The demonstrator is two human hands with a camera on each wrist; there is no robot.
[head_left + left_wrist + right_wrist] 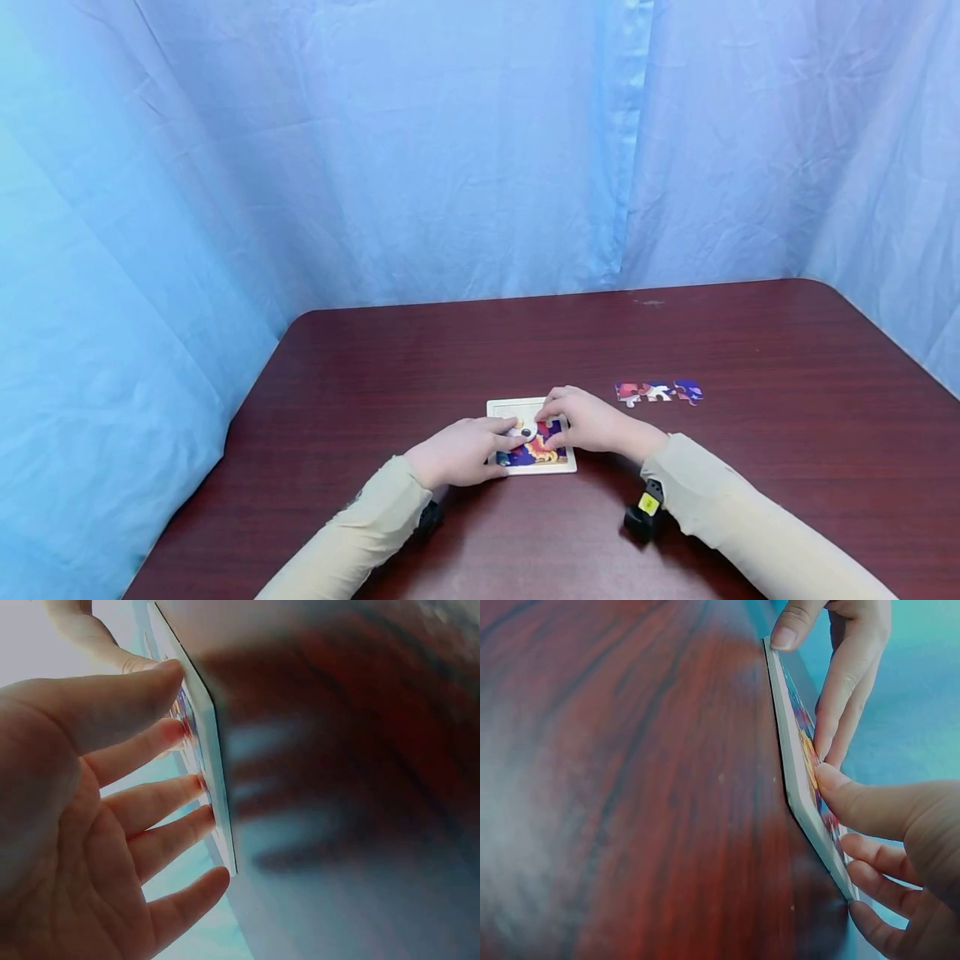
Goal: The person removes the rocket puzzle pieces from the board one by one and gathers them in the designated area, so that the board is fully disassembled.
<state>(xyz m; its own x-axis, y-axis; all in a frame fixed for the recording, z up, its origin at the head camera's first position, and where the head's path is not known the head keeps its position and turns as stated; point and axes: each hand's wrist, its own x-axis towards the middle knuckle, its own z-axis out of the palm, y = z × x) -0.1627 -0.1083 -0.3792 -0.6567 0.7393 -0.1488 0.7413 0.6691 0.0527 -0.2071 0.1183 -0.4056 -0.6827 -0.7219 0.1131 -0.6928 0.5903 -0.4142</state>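
A white-framed puzzle tray [543, 471] lies flat on the table, its lower part filled with colourful jigsaw pieces [534, 457]. My left hand [463, 450] rests across the tray's left side with fingers straight and spread. Its fingertips touch the pieces and its thumb sits at the near rim. My right hand [588, 421] reaches in from the right, with thumb and bent fingers around a red and purple puzzle piece [551, 427]. In the right wrist view, the right thumb [836, 784] touches the picture while the other fingers are at the tray's side.
Several loose puzzle pieces [658, 391] lie in a row on the dark red-brown table [420, 358], right of and beyond the tray. A blue curtain [465, 167] hangs behind the table and on both sides. Black wrist cameras [641, 518] sit below the sleeves.
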